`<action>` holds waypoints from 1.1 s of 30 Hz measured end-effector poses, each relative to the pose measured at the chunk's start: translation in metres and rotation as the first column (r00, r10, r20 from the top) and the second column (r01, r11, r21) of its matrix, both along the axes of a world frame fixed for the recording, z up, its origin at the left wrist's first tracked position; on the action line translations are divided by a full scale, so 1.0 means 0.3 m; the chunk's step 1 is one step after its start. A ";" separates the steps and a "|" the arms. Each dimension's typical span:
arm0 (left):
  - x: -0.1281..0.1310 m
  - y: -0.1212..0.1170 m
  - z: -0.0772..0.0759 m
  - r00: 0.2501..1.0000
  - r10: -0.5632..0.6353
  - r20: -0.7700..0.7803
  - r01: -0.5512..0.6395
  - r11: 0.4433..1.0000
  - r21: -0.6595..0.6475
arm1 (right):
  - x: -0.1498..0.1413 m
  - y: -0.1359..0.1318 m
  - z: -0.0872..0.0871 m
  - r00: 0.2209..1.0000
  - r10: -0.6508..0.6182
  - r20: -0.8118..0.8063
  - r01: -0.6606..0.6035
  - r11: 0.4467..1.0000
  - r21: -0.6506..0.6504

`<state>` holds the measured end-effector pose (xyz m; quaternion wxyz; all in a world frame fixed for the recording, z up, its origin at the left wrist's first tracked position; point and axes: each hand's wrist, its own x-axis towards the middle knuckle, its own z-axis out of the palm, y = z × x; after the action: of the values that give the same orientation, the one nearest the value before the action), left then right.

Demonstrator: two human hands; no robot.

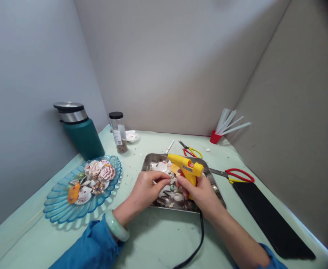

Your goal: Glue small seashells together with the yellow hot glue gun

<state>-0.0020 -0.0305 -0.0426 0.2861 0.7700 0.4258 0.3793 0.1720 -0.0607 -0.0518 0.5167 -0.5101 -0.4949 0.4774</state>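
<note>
My right hand (200,190) is wrapped round the handle of a yellow hot glue gun (182,163), whose nozzle points up and to the left. A black cord (202,231) runs down from it. My left hand (149,185) is closed in a pinch just left of the right thumb; whatever sits between its fingertips is too small to make out. Both hands are over a metal tray (145,164) that holds several seashells (177,197) and small dark pieces. A jade-coloured bangle (116,226) circles my left wrist.
On the left are a blue glass plate (54,205) of shells, a teal bottle (84,138) and a jar (118,132). Scissors (191,151), larger scissors (238,175) and a black slab (270,218) lie right of centre. A red cup (215,138) holds glue sticks (228,121).
</note>
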 end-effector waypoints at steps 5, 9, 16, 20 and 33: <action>-0.026 0.026 -0.005 0.992 0.122 -0.006 -0.122 0.992 -0.004 | 0.067 -0.023 0.017 0.992 0.003 0.125 -0.012 0.998 0.066; -0.040 0.043 -0.009 0.987 0.162 -0.010 -0.162 0.987 -0.021 | 0.115 -0.036 0.007 0.961 -0.010 0.277 -0.026 0.992 0.127; -0.040 0.042 -0.016 0.984 0.176 0.026 -0.174 0.983 -0.058 | 0.118 -0.045 -0.010 0.857 0.027 0.514 -0.140 0.973 0.183; -0.041 0.045 -0.022 0.980 0.192 0.052 -0.186 0.977 -0.104 | 0.110 -0.053 0.013 0.774 0.047 0.631 -0.236 0.947 0.218; -0.043 0.052 -0.037 0.971 0.187 0.148 -0.158 0.969 -0.190 | 0.108 -0.057 -0.027 0.542 -0.164 0.824 -0.416 0.800 0.433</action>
<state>-0.0149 -0.0148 -0.0538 0.3533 0.6676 0.4981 0.4260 0.2045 -0.0778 -0.0598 0.3112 -0.4487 -0.8368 0.0392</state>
